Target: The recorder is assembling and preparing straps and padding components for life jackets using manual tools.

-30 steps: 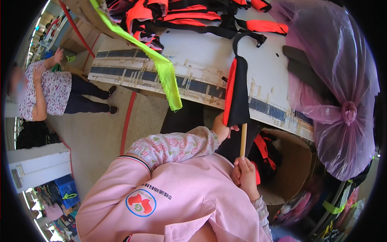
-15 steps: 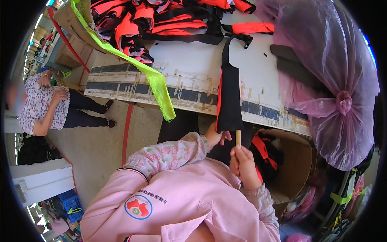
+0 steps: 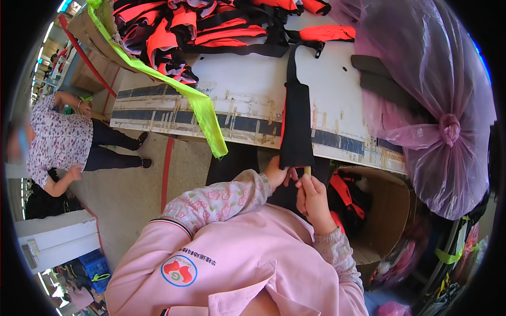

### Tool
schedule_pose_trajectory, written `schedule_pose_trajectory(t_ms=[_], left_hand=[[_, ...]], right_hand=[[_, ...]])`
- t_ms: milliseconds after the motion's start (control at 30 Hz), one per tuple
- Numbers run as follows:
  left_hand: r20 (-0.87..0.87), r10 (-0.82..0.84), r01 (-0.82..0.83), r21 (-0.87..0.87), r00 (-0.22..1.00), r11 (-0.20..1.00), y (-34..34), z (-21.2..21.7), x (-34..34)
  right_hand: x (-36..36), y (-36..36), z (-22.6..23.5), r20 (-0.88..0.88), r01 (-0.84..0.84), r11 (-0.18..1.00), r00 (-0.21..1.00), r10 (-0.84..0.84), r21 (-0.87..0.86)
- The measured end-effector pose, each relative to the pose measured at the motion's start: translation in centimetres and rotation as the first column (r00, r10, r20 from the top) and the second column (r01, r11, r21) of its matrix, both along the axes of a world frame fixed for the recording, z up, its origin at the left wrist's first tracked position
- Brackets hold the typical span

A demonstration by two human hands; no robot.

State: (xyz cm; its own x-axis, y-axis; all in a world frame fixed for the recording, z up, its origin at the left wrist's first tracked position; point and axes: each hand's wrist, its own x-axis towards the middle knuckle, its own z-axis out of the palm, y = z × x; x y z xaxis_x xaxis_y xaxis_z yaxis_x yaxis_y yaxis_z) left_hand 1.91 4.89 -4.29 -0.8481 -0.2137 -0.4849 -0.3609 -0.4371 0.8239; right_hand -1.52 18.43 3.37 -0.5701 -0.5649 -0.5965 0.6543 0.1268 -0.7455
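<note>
A long black fabric piece [image 3: 297, 126] with an orange edge hangs over the near edge of the table, its narrow strap and black buckle lying on the tabletop. My left hand [image 3: 276, 174] is closed on the lower left corner of this piece at its open end. My right hand [image 3: 314, 201] grips a thin pale wooden stick [image 3: 307, 170]. Only a short length of the stick shows between my fingers and the fabric; its upper end is hidden inside the piece.
Orange and black fabric pieces [image 3: 211, 31] pile up at the back of the white table [image 3: 237, 79]. A tied pink plastic bag [image 3: 421, 79] stands right. A yellow-green strip [image 3: 203, 108] hangs over the edge. Below right is a cardboard box [image 3: 385, 226]. Another person [image 3: 60, 131] stands left.
My right hand has moved up towards the fabric, and less of the stick shows below its open end. My left hand stays at the corner. The other person's hands have moved apart.
</note>
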Motion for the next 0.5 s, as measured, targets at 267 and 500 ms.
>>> schedule_pose_trajectory(t_ms=[267, 500], left_hand=[[-0.041, -0.008, 0.009, 0.018, 0.999, 1.000, -0.7, 0.4, 0.2], [0.130, -0.040, 0.043, -0.021, 0.991, 0.999, -0.7, 0.5, 0.1]], right_hand=[[5.1, 8.0, -0.1, -0.438, -0.174, 0.867, 0.806, 0.398, 0.468], [2.9, 5.7, 2.2, -0.410, -0.204, 0.766, 0.746, 0.525, 0.610]])
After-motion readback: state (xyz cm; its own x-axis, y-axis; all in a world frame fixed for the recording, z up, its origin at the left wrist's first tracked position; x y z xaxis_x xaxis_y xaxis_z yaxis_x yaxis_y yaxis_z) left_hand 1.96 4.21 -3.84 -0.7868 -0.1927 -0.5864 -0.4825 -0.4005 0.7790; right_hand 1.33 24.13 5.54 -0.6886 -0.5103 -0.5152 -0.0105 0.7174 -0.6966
